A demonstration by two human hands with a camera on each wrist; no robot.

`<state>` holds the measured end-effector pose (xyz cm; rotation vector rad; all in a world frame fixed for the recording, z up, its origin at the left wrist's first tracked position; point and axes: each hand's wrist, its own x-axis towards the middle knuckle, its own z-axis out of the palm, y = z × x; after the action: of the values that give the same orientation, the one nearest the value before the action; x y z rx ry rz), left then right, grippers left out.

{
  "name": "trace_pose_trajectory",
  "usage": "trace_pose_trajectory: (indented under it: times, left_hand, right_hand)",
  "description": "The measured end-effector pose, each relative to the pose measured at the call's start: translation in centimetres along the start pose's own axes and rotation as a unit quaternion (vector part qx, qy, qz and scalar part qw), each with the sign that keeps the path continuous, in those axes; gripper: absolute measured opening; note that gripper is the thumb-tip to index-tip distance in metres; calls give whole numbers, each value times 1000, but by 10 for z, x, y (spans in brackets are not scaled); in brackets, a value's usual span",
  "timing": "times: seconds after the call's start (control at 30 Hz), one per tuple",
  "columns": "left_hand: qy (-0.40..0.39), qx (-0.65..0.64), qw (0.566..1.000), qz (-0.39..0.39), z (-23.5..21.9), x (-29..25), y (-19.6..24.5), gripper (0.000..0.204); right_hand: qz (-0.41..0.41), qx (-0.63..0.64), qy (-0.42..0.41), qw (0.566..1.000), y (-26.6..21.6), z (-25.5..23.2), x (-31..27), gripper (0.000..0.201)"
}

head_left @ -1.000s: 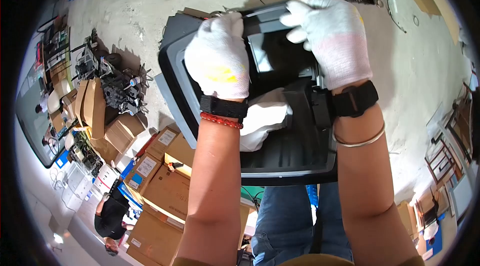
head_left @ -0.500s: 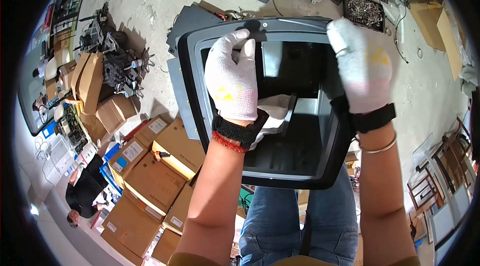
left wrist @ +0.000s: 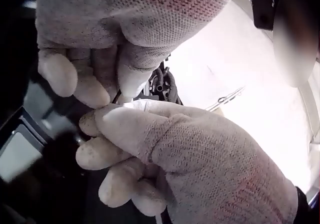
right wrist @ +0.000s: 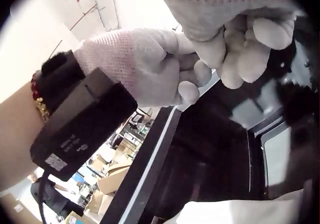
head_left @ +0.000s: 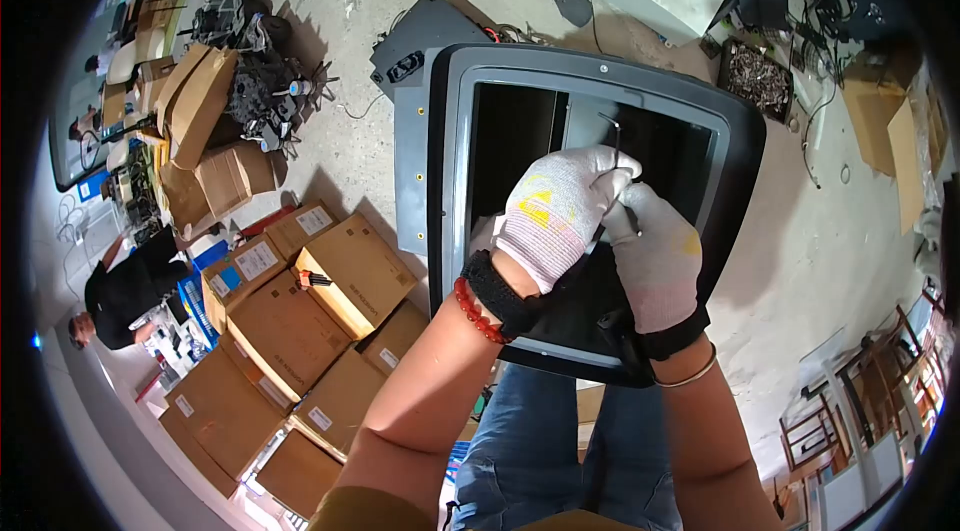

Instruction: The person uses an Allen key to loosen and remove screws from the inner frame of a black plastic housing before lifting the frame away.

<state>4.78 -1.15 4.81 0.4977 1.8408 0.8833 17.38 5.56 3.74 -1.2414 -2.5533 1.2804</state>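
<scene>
Grip: left hand [head_left: 560, 203] curled, seemingly pinching a thin bent rod [head_left: 617, 135]; right hand [head_left: 655, 256] bunched at the left fingertips, its own hold hidden | Rod: centre of head frame, over dark casing [head_left: 738, 131], protruding above the grip, long axis roughly upright in picture | Nearer: left hand; right hand lower right

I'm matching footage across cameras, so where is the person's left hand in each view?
Head: left hand, right of centre, over the dark casing.
Left wrist: across the top, fingers pointing down.
Right wrist: upper left, beside the black wrist device.
Shared landmark: the right hand, close by in all three.
</scene>
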Motion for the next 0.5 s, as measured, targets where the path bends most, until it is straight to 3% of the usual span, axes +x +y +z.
trace_pose_trajectory:
  times: [0.03, 0.07, 0.1, 0.17, 0.23, 0.27, 0.3, 0.33, 0.37, 0.4, 0.5]
  left_hand:
    - [3, -5, 1000, 5, -5, 2, -4, 24]
    - [57, 185, 970, 148, -8, 4, -15, 28]
    - [109, 363, 882, 281, -10, 7, -26, 32]
    - [95, 295, 928, 205, -20, 19, -39, 30]
    - [69, 89, 992, 59, -29, 29, -26, 30]
    - [105, 209, 960, 157, -32, 39, -38, 31]
    - [103, 252, 953, 130, -33, 44, -32, 29]
    - [103, 298, 936, 156, -35, 52, -35, 28]
    - [103, 344, 916, 180, -37, 57, -38, 26]
    - [102, 340, 918, 180, -36, 57, -35, 26]
    - [93, 273, 945, 156, -36, 59, -32, 22]
  right_hand:
    - [-14, 8, -20, 1000, 1, -1, 3, 11]
    - [-26, 14, -40, 999, 2, -2, 4, 11]
    - [-25, 6, -40, 999, 4, -3, 6, 11]
    - [-39, 121, 43, 991, 12, -5, 16, 13]
    - [-8, 127, 68, 990, 15, -10, 28, 23]
    - [-37, 101, 93, 990, 15, -10, 34, 28]
    - [-67, 77, 119, 988, 12, -10, 41, 34]
    - [-68, 69, 118, 988, 7, -12, 45, 34]
    - [-41, 27, 66, 997, 0, -15, 47, 39]
    - [-13, -15, 14, 1000, -5, -17, 50, 44]
    - [-33, -78, -12, 996, -9, -13, 59, 48]
